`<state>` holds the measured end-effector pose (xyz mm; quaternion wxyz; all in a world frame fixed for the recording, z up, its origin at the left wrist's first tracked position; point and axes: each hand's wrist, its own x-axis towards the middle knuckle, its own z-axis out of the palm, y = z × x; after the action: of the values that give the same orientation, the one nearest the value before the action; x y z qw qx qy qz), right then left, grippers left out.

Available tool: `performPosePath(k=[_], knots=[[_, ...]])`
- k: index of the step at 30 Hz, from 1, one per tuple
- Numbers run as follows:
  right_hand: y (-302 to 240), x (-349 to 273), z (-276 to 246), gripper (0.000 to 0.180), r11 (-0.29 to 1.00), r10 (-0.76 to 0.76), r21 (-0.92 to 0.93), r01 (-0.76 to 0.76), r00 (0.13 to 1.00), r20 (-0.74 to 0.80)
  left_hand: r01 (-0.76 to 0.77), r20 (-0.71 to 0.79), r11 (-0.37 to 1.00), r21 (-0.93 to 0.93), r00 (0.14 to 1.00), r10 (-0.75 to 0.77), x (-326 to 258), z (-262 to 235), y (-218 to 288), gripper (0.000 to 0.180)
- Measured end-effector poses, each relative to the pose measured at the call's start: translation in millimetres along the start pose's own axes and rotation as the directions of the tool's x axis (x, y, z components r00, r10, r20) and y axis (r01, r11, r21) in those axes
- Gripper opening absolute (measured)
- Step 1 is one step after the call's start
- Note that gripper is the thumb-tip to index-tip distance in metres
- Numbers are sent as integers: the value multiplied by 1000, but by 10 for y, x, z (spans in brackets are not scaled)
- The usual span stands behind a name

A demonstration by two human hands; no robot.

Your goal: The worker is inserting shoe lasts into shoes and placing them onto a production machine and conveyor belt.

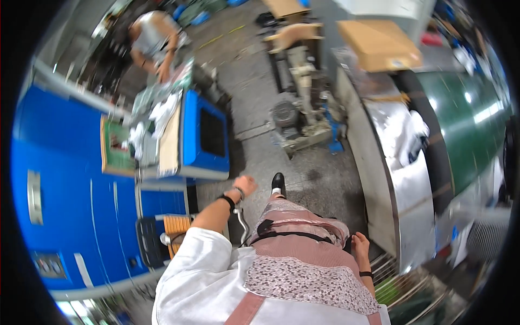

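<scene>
both hands empty: left hand (246, 184) beside blue machine (203, 135).

Take the blue machine (81, 189) on your left as your landmark. On its top, toward the far side, lies a flat rectangular printed sheet (115, 147), green with a pale tan border. Low on its near face sits a small grey rectangular plate (50, 264). Well across the floor to its right, a closed brown cardboard box (379, 44) rests on the far end of the silver-covered tabletop (379, 162).
</scene>
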<state>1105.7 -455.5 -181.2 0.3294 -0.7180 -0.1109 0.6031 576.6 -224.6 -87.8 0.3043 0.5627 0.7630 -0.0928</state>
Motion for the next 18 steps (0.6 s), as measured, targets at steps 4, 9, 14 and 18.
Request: performPosePath(k=[4, 9, 14, 18], knots=[[-729, 172, 343, 46, 958, 58, -274, -81, 994, -89, 230, -316, 965, -126, 913, -259, 851, -1096, -1425, 38], [-1423, 151, 1072, 26, 863, 104, -489, -126, 992, -72, 291, -593, 927, -238, 712, -375, 1817, -2728, -3599, 41], [-1598, -133, 1504, 29, 909, -21, -417, -25, 994, -107, 405, -418, 717, -568, 608, -675, 2587, -3886, -4284, 78], [-1524, -475, 1518, 38, 915, 27, -385, -119, 971, -236, 507, -342, 675, -537, 600, -723, 2948, -4104, -4345, 87]])
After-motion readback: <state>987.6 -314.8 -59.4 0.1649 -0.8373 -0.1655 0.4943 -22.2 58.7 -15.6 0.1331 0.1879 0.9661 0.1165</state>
